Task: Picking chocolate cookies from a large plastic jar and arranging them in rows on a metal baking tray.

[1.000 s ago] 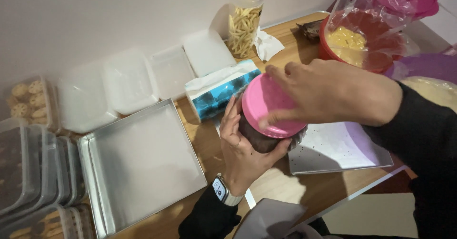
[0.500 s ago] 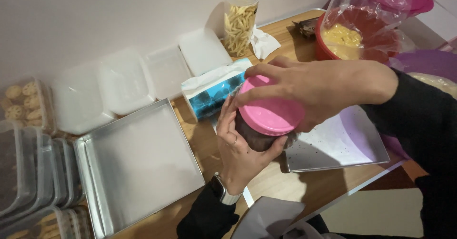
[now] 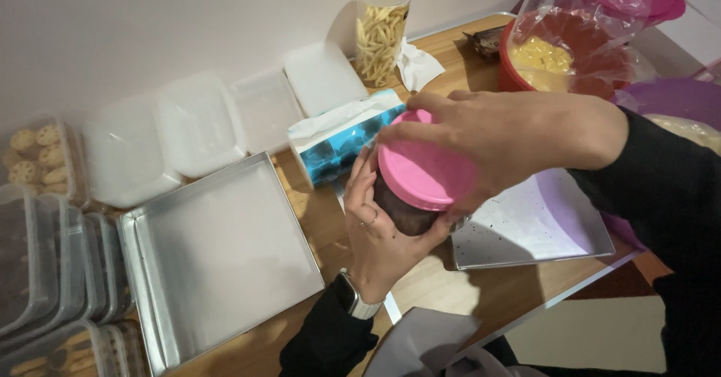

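Observation:
My left hand [image 3: 379,238] wraps around a dark jar [image 3: 399,210] held above the wooden table [image 3: 330,234]. A round pink lid [image 3: 424,173] sits on top of the jar, and my right hand [image 3: 503,137] grips that lid from above with the fingers curled over its rim. A watch is on my left wrist. Most of the jar's body is hidden by my fingers.
A metal baking tray [image 3: 218,257] lies at left, a second flat tray [image 3: 537,223] under my right arm. A blue tissue pack [image 3: 342,140], white lids [image 3: 195,129], stacked plastic boxes [image 3: 45,272], a jar of stick snacks [image 3: 381,28] and a red bowl [image 3: 571,54] in plastic surround them.
The jar and both hands have risen slightly and shifted right. My right hand has turned on the pink lid.

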